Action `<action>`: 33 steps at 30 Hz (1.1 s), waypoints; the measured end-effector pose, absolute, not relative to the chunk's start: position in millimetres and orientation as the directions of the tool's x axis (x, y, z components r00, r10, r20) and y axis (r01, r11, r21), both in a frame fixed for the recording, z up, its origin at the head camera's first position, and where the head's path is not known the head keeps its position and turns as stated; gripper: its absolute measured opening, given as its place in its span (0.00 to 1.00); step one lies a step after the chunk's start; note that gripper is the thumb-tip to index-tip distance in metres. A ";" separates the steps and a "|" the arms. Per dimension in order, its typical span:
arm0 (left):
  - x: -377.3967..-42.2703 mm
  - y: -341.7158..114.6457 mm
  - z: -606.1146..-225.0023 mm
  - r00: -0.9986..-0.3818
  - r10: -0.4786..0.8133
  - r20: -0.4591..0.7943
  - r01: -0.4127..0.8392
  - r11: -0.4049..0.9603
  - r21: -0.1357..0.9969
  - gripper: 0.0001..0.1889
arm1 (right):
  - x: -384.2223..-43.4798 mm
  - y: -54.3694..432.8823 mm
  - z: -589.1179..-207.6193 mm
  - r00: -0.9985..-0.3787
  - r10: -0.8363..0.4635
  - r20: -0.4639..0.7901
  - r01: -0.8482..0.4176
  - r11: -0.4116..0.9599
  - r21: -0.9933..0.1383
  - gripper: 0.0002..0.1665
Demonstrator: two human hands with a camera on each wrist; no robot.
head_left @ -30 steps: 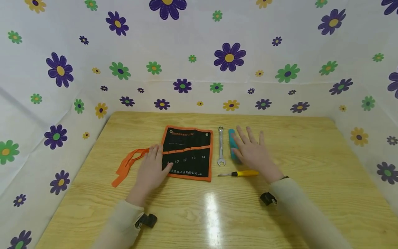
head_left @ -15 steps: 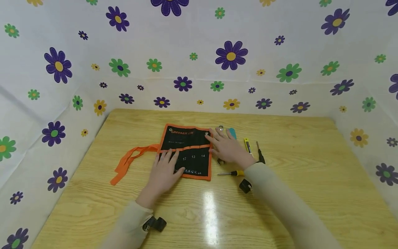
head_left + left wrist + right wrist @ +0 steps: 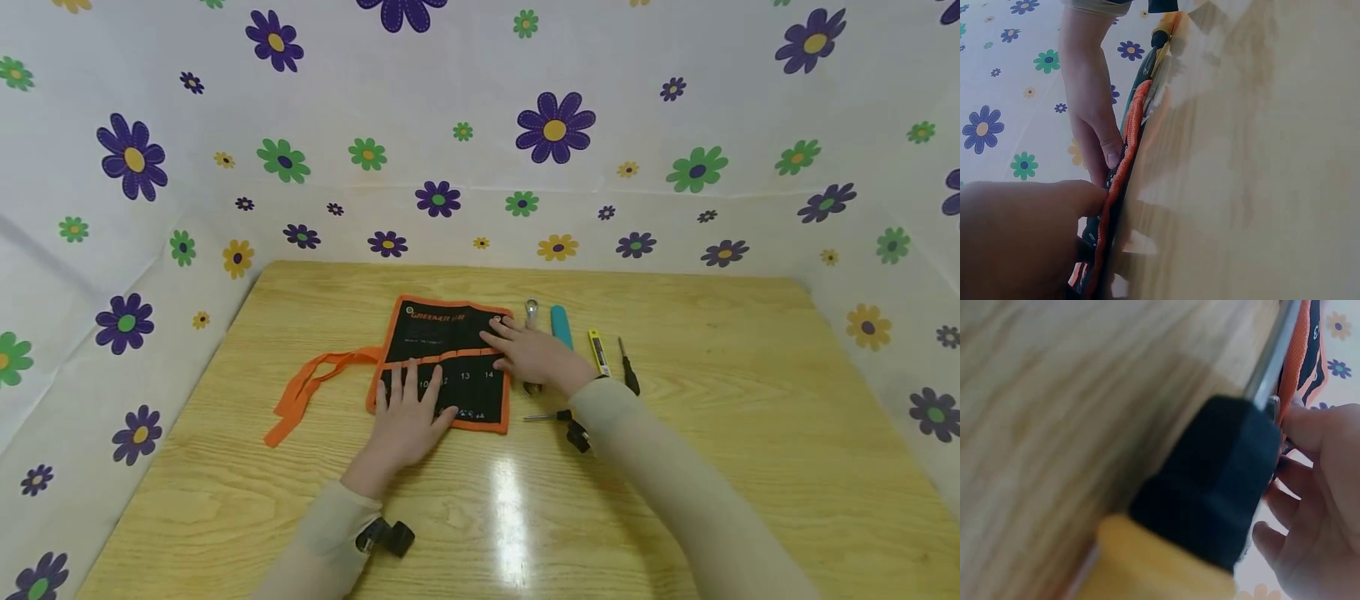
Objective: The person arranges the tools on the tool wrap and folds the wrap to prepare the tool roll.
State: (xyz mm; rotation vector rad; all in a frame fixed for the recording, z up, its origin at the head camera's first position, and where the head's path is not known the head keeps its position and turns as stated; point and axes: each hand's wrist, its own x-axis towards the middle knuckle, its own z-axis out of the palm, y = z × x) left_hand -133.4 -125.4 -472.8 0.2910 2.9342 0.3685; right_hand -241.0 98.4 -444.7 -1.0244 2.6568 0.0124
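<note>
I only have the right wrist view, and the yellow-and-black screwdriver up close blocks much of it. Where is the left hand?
Observer: In the head view, the left hand lies with fingers spread over the lower left part of the numbered tool pouch.
Operator: Understood. Is a second screwdriver out anywhere?
Observer: Yes, a black-handled screwdriver lies on the wooden table, the farthest right of the tools there.

Long cream sleeves point(image 3: 678, 479); wrist cameras point(image 3: 401, 540) — black, boxy.
</note>
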 end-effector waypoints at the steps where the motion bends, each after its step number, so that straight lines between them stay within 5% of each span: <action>1: -134.0 -124.5 -473.3 -0.966 0.211 -0.151 0.168 0.953 0.253 0.38 | -241.4 98.0 -444.9 -0.704 -0.650 -0.285 -0.653 0.751 -0.098 0.36; 15: -144.8 -141.0 -475.5 -0.964 0.235 -0.126 0.206 0.956 0.209 0.40 | -226.4 92.8 -438.2 -0.739 -0.589 -0.326 -0.626 0.780 0.008 0.36; 33: -155.3 -144.7 -464.2 -0.962 0.211 -0.176 0.187 0.972 0.144 0.37 | -199.5 95.5 -441.3 -0.729 -0.624 -0.281 -0.641 0.766 -0.038 0.40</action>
